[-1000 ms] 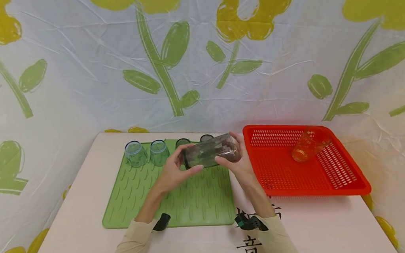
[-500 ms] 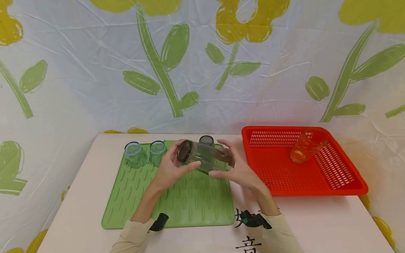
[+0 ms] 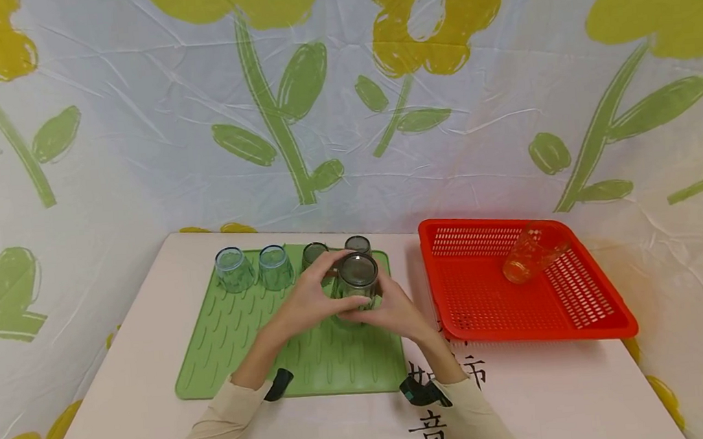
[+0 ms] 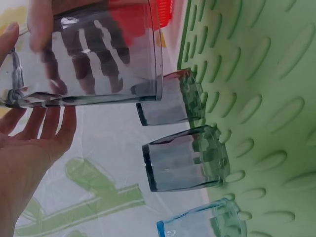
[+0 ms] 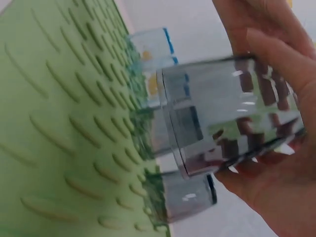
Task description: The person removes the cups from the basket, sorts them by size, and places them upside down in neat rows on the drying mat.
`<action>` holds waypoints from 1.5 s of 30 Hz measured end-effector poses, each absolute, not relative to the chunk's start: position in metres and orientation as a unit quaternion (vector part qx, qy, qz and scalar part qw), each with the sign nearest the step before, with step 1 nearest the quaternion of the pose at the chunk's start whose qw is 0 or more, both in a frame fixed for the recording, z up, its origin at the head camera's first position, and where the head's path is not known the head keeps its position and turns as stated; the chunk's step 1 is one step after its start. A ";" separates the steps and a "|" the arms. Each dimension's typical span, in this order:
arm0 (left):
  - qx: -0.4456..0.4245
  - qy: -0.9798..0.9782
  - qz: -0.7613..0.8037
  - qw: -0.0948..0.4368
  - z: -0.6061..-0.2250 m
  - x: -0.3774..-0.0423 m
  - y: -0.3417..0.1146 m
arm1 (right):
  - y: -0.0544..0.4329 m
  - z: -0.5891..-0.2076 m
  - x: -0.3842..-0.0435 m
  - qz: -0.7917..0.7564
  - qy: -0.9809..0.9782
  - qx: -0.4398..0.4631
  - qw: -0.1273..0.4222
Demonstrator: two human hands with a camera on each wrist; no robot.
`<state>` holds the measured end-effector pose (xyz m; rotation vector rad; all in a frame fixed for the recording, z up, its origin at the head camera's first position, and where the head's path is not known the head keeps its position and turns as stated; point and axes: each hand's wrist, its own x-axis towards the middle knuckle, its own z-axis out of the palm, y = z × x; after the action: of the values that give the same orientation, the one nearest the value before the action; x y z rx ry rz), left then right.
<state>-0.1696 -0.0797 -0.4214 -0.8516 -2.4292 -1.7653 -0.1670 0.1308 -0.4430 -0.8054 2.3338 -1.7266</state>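
Note:
Both my hands hold one tinted grey glass (image 3: 358,277) over the back right part of a green ribbed mat (image 3: 244,352). It is upside down, its thick base facing up and its rim off the mat, as the right wrist view shows. My left hand (image 3: 309,298) grips the glass from the left, and my right hand (image 3: 392,304) grips it from the right. Behind it, two similar grey glasses (image 4: 185,160) stand inverted on the mat. Left of those are two blue-tinted glasses (image 3: 234,270), also inverted.
A red plastic basket (image 3: 540,336) stands right of the mat. One clear glass (image 3: 528,257) leans inside it. A flower-printed cloth (image 3: 186,170) hangs behind the table (image 3: 122,375). Black lettering (image 3: 435,437) marks the table's front.
The grey glass has turned from lying sideways between the hands to base up. Both hands have shifted closer together around it. The other glasses and the basket have not moved.

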 end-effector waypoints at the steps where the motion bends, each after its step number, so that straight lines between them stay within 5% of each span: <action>1: -0.278 -0.779 -0.562 0.012 -0.421 -0.170 -0.079 | 0.129 -0.444 -0.167 -0.572 0.775 -0.263 0.057; 19: -0.303 -0.782 -0.545 0.008 -0.428 -0.174 -0.107 | 0.114 -0.448 -0.171 -0.591 0.766 -0.248 0.057; 45: -0.243 -0.834 -0.487 0.085 -0.469 -0.168 -0.201 | 0.064 -0.459 -0.173 -0.602 0.756 -0.241 0.093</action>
<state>-0.1684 -0.2006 -0.4689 -0.7254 -2.4884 -1.4533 -0.1732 0.0644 -0.4586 -0.7141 2.2430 -1.7852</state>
